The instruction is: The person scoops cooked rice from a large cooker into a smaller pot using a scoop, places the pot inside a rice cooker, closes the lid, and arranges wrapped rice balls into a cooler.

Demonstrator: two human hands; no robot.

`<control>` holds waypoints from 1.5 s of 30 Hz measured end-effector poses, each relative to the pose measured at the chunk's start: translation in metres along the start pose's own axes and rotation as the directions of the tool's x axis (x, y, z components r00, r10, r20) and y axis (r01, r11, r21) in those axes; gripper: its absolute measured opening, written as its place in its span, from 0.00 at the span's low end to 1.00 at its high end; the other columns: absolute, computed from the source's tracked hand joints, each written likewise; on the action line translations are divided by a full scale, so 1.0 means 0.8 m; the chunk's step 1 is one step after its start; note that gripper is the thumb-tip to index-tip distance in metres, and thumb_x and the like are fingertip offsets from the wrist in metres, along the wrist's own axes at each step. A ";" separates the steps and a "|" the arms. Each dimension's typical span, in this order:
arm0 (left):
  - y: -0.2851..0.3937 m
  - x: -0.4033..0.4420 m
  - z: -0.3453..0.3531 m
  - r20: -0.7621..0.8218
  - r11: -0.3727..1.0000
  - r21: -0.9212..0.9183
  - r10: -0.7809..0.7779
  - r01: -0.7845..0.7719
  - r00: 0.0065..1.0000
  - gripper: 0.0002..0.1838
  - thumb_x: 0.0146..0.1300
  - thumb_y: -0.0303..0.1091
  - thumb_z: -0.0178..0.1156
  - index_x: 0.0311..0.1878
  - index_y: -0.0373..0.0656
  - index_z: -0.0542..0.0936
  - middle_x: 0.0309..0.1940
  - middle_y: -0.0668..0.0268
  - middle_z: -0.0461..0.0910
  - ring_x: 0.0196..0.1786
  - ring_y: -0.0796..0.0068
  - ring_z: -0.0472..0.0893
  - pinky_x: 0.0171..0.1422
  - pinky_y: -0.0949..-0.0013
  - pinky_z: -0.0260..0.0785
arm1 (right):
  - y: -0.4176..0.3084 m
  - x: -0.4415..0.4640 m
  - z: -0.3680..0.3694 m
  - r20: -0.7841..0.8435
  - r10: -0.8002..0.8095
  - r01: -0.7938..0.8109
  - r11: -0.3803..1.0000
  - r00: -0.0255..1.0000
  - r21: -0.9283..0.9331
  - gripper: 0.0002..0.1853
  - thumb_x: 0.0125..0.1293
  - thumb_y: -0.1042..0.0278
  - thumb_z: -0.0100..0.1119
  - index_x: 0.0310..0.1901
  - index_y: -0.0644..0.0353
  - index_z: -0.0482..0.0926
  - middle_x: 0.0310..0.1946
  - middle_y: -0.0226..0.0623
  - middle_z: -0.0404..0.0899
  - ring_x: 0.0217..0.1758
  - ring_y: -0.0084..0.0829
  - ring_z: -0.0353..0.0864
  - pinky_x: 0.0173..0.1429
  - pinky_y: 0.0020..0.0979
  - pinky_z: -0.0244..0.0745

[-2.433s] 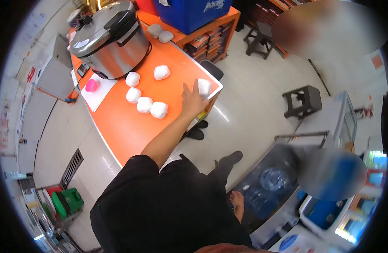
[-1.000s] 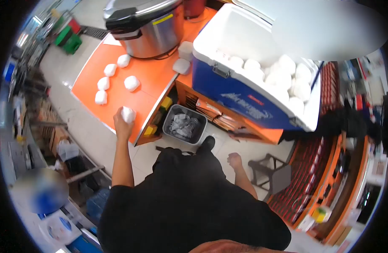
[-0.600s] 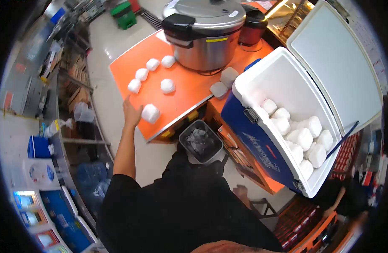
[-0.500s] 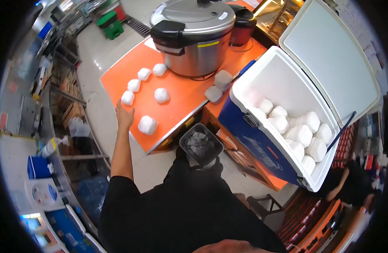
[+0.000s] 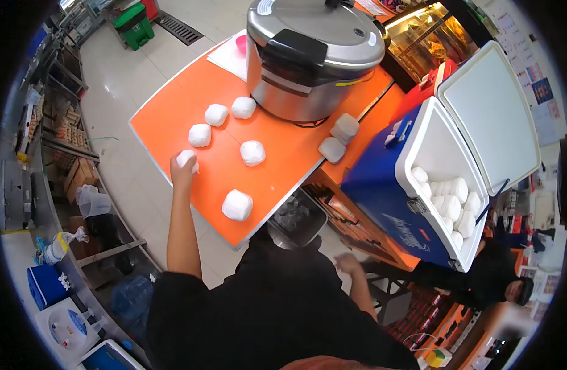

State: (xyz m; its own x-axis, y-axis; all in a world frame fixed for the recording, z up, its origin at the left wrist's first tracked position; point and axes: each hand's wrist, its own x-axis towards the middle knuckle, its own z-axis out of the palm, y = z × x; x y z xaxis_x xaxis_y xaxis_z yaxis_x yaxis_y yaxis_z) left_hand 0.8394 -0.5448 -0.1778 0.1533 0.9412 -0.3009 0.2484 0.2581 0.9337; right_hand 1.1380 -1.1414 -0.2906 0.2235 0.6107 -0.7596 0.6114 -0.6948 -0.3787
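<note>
My left hand (image 5: 182, 170) is closed around a white wrapped bundle (image 5: 186, 158) at the left edge of the orange table (image 5: 166, 114). Curving away from it is a row of similar bundles, the nearest a white bundle (image 5: 200, 135). Another bundle (image 5: 252, 153) lies mid-table, and a larger-looking one (image 5: 237, 205) sits by the front corner. My right hand (image 5: 349, 264) hangs low beside my body, above the floor, its fingers loosely apart and nothing visible in them. What these bundles contain is hidden by their wrapping.
A large steel rice cooker (image 5: 314, 68) stands at the table's back. On the right, a blue cooler (image 5: 382, 179) with its lid raised holds several white bundles. A dark bin (image 5: 299, 225) is below the table's front edge. Another person (image 5: 481, 277) is at lower right.
My left hand has closed on the nearest bundle of the row. My right hand has come into view at my side. The view has shifted, showing a red cooler behind the blue one.
</note>
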 end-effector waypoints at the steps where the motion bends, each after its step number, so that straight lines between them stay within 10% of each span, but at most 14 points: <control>1: -0.017 -0.004 -0.013 0.077 0.939 -0.330 -0.075 0.097 0.994 0.28 0.68 0.44 0.62 0.66 0.42 0.70 0.54 0.55 0.78 0.53 0.54 0.81 0.54 0.55 0.79 | -0.050 0.009 -0.054 -0.094 -0.006 0.027 0.974 0.996 0.227 0.13 0.65 0.61 0.57 0.39 0.63 0.83 0.30 0.47 0.82 0.37 0.46 0.83 0.44 0.46 0.77; 5: 0.026 -0.108 -0.032 0.235 0.473 -0.840 -0.122 0.265 0.964 0.22 0.75 0.45 0.55 0.64 0.41 0.72 0.54 0.55 0.79 0.53 0.57 0.81 0.52 0.60 0.79 | -0.306 0.045 -0.243 -0.230 -0.093 0.246 0.481 0.969 0.842 0.16 0.74 0.55 0.56 0.50 0.61 0.78 0.34 0.30 0.78 0.34 0.20 0.76 0.33 0.26 0.72; 7: 0.033 -0.144 -0.036 0.233 0.394 -0.886 -0.079 0.245 0.969 0.24 0.74 0.48 0.55 0.64 0.40 0.72 0.54 0.55 0.79 0.53 0.56 0.81 0.53 0.59 0.78 | -0.395 0.100 -0.286 -0.287 -0.073 0.264 0.648 0.955 0.715 0.23 0.71 0.50 0.60 0.55 0.63 0.77 0.38 0.33 0.79 0.35 0.25 0.78 0.39 0.29 0.78; 10: 0.029 -0.176 -0.048 0.204 0.281 -0.940 0.002 0.195 0.979 0.26 0.74 0.49 0.55 0.65 0.39 0.72 0.57 0.55 0.78 0.57 0.54 0.79 0.58 0.56 0.75 | -0.477 0.217 -0.283 -0.534 -0.193 0.322 0.933 0.823 0.159 0.46 0.63 0.36 0.65 0.76 0.54 0.62 0.72 0.63 0.60 0.72 0.57 0.65 0.70 0.52 0.69; 13: 0.050 -0.206 -0.061 0.186 0.194 -0.967 0.088 0.166 0.979 0.27 0.73 0.47 0.54 0.67 0.37 0.70 0.61 0.54 0.76 0.62 0.52 0.76 0.65 0.52 0.71 | -0.555 0.227 -0.261 -0.555 -0.081 0.093 0.996 0.828 -0.007 0.42 0.64 0.41 0.64 0.77 0.43 0.61 0.72 0.65 0.59 0.71 0.66 0.64 0.69 0.56 0.70; 18: 0.055 -0.225 -0.077 0.148 0.284 -0.955 0.199 0.088 0.969 0.28 0.73 0.43 0.54 0.70 0.35 0.68 0.71 0.52 0.68 0.70 0.54 0.69 0.74 0.54 0.62 | -0.539 0.251 -0.230 -0.661 -0.111 0.095 0.994 0.742 -0.060 0.28 0.58 0.62 0.67 0.61 0.48 0.74 0.55 0.48 0.75 0.57 0.50 0.78 0.48 0.50 0.83; 20: 0.056 -0.219 -0.078 0.135 0.254 -0.964 0.228 0.075 0.964 0.31 0.71 0.39 0.61 0.70 0.34 0.66 0.72 0.50 0.65 0.72 0.52 0.67 0.71 0.54 0.67 | -0.518 0.196 -0.289 -0.253 -0.120 0.260 0.719 0.960 0.645 0.29 0.57 0.67 0.63 0.63 0.48 0.71 0.53 0.41 0.74 0.56 0.39 0.78 0.47 0.46 0.85; 22: 0.047 -0.192 -0.087 0.305 0.127 -0.952 0.421 0.277 0.854 0.34 0.68 0.37 0.64 0.72 0.36 0.63 0.72 0.50 0.64 0.71 0.52 0.67 0.71 0.53 0.68 | -0.503 0.113 -0.345 -0.243 -0.264 0.322 0.315 0.933 0.893 0.31 0.57 0.71 0.60 0.65 0.49 0.68 0.54 0.38 0.72 0.53 0.32 0.78 0.44 0.41 0.86; 26: 0.134 -0.183 -0.026 0.342 0.072 -0.936 0.415 0.345 0.843 0.40 0.63 0.30 0.70 0.74 0.34 0.59 0.74 0.50 0.61 0.73 0.46 0.65 0.69 0.54 0.73 | -0.440 -0.069 -0.439 -0.592 -0.567 0.565 -0.250 0.572 0.786 0.35 0.56 0.71 0.67 0.66 0.52 0.64 0.57 0.40 0.73 0.53 0.36 0.81 0.45 0.44 0.88; 30: 0.226 -0.216 0.089 0.401 0.093 -0.906 0.503 0.413 0.765 0.47 0.62 0.28 0.70 0.77 0.37 0.50 0.78 0.48 0.53 0.76 0.45 0.61 0.74 0.52 0.69 | -0.341 -0.231 -0.486 -0.887 -0.382 0.772 -0.470 0.259 0.428 0.36 0.58 0.69 0.70 0.67 0.54 0.64 0.55 0.48 0.76 0.55 0.45 0.83 0.43 0.46 0.90; 34: 0.252 -0.246 0.189 0.480 0.107 -0.849 0.564 0.517 0.671 0.45 0.61 0.27 0.69 0.76 0.40 0.54 0.67 0.56 0.61 0.68 0.54 0.66 0.77 0.49 0.62 | -0.206 -0.325 -0.499 -0.982 -0.145 0.926 -0.343 0.117 0.161 0.38 0.56 0.69 0.73 0.68 0.56 0.64 0.58 0.59 0.76 0.56 0.47 0.84 0.42 0.45 0.90; 37: 0.287 -0.293 0.280 0.577 0.225 -0.771 0.642 0.595 0.505 0.44 0.59 0.30 0.71 0.75 0.44 0.57 0.50 0.63 0.62 0.55 0.63 0.68 0.73 0.52 0.62 | -0.126 -0.367 -0.497 -0.994 0.079 0.988 0.126 0.081 0.091 0.35 0.56 0.73 0.72 0.65 0.58 0.67 0.54 0.52 0.79 0.55 0.41 0.84 0.42 0.34 0.87; 40: 0.319 -0.320 0.357 0.664 0.412 -0.724 0.633 0.553 0.397 0.44 0.60 0.34 0.71 0.75 0.43 0.57 0.54 0.61 0.63 0.58 0.61 0.68 0.72 0.52 0.62 | -0.069 -0.385 -0.495 -0.970 0.226 0.918 0.361 0.087 0.166 0.36 0.55 0.67 0.72 0.64 0.59 0.66 0.56 0.53 0.78 0.54 0.42 0.83 0.41 0.36 0.86; 45: 0.357 -0.353 0.450 0.678 0.764 -0.636 0.622 -0.111 0.393 0.44 0.58 0.36 0.70 0.74 0.38 0.58 0.59 0.56 0.70 0.62 0.58 0.72 0.70 0.54 0.66 | -0.034 -0.395 -0.534 -0.970 0.110 0.694 0.682 0.215 0.231 0.30 0.57 0.65 0.71 0.60 0.60 0.71 0.47 0.44 0.81 0.44 0.29 0.83 0.40 0.26 0.80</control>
State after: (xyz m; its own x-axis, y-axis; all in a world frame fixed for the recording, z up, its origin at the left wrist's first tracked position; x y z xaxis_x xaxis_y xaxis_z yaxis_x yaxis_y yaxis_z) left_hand 1.2112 -0.8150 0.1041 0.8627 0.3826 0.3306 -0.4357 0.2308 0.8700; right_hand 1.3755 -1.1530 0.1856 0.8522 0.4229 0.3080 0.3963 -0.1375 -0.9078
